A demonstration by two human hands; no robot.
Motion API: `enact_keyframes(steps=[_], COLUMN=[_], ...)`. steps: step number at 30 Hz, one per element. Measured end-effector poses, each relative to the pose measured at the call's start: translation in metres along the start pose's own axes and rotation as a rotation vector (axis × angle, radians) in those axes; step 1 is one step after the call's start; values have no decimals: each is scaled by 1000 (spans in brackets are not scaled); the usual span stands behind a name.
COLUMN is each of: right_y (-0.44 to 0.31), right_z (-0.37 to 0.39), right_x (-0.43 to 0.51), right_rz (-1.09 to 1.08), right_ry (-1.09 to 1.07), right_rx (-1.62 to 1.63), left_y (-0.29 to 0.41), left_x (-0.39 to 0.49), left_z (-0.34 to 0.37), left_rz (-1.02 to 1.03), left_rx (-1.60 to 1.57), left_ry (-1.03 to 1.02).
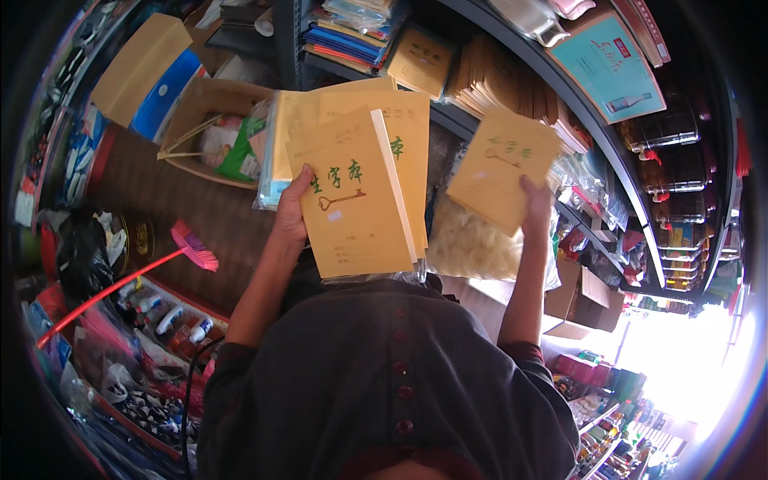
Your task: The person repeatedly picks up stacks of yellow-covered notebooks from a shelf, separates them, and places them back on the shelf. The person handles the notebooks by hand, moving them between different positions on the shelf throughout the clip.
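Observation:
My left hand (295, 204) grips the left edge of a stack of tan paper-covered exercise books (360, 204), its thumb on the top cover. That cover bears green characters and a printed key. More tan books (408, 138) lie beneath and behind, partly covered, with clear plastic wrap showing at the left and below. Off to the right, my right hand (537, 207) holds a smaller bunch of similar tan exercise books (504, 162) by its lower right corner, tilted and apart from the stack. How many books each hand holds is hidden.
A dark metal shelf (441, 111) at the front carries upright tan booklets (501, 75) and stacked folders (348, 45). An open cardboard box (210, 165) with bagged goods stands front left. A red-handled broom (114, 294) leans at left. A translucent plastic bag (474, 246) sits below the right hand.

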State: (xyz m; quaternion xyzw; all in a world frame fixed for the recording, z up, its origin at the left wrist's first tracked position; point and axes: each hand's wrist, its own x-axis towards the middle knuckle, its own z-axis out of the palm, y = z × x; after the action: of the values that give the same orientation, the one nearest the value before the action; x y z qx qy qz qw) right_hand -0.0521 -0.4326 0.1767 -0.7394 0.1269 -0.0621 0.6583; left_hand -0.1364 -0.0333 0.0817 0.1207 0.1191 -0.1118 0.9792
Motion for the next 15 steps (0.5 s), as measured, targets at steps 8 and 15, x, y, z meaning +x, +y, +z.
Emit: enact_keyframes(steps=[8,15], right_y=[29,39], right_z=[126,136], right_x=[-53,-60], right_rz=[389,475], right_ry=[-631,-729], right_rx=[412,602], left_y=[-6,-7], left_x=[5,-1], left_z=[12,22], left_rz=[14,141], left_rx=[181,467], left_ry=[14,46])
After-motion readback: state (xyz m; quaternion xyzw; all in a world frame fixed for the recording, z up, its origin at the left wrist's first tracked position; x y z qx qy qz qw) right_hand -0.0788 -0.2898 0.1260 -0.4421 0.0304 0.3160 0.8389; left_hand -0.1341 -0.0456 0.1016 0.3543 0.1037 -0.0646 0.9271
